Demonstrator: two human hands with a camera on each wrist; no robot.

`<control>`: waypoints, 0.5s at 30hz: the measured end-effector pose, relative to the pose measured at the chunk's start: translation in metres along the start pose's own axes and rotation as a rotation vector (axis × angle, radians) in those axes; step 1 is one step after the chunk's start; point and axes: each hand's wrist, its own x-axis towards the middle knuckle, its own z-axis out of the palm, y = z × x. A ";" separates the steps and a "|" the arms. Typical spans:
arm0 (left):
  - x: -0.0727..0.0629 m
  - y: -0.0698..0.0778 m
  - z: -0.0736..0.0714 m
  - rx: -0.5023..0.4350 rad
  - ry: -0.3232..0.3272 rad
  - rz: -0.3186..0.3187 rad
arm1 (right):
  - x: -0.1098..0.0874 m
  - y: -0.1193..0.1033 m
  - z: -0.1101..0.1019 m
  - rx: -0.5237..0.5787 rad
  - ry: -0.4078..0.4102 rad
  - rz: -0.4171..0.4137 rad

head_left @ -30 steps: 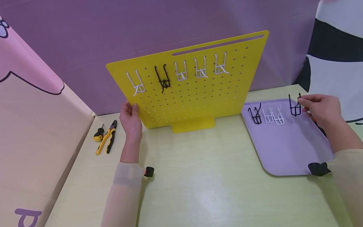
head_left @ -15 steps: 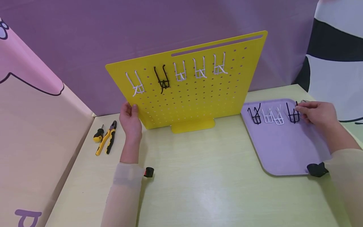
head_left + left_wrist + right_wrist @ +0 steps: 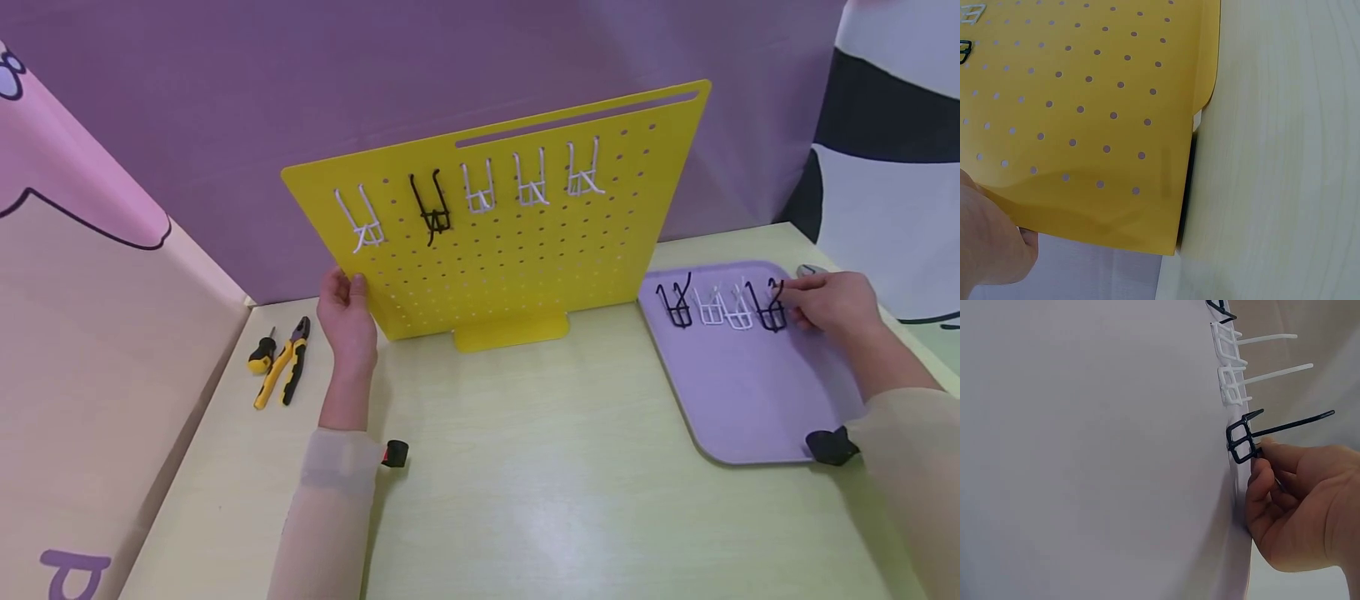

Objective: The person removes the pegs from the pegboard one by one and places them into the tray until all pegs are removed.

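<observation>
A yellow pegboard (image 3: 510,225) stands tilted on its foot, with several white wire hooks (image 3: 532,182) and a black hook (image 3: 431,208) along its upper rows. My left hand (image 3: 347,321) grips the board's lower left edge, thumb in front and the other fingers mostly hidden behind. At the far right, my right hand (image 3: 832,302) pinches a black wire pegboard hook (image 3: 767,308) by one side, low over the purple tray (image 3: 750,400). In the right wrist view this black hook (image 3: 1242,440) sits beside the white hooks (image 3: 1232,386), its prong pointing outward.
Another black hook (image 3: 677,307) and two white hooks (image 3: 723,308) lie along the tray's back edge. Yellow-and-black pliers (image 3: 283,362) and a stubby screwdriver (image 3: 262,354) lie on the table at the left. A purple backdrop (image 3: 225,125) rises behind the board.
My right hand has lowered the black hook and brought it left, close to the white hooks in the tray. My left hand keeps its grip on the board.
</observation>
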 end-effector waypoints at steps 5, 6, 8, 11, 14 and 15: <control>0.001 0.000 0.000 0.010 0.002 -0.004 | 0.002 0.001 0.001 -0.002 -0.007 0.027; 0.001 0.000 0.000 0.012 0.003 -0.005 | 0.002 0.001 0.001 0.002 -0.009 0.032; 0.001 0.000 0.001 0.012 0.004 -0.006 | 0.002 0.001 0.001 0.012 -0.005 0.041; 0.000 0.000 0.001 0.011 0.003 -0.001 | 0.002 0.002 -0.001 0.033 -0.002 0.050; -0.001 0.000 0.001 0.005 0.001 0.009 | -0.001 0.002 -0.003 0.049 0.018 0.056; -0.001 0.000 0.001 0.005 0.001 0.012 | -0.001 0.002 -0.005 0.051 0.025 0.060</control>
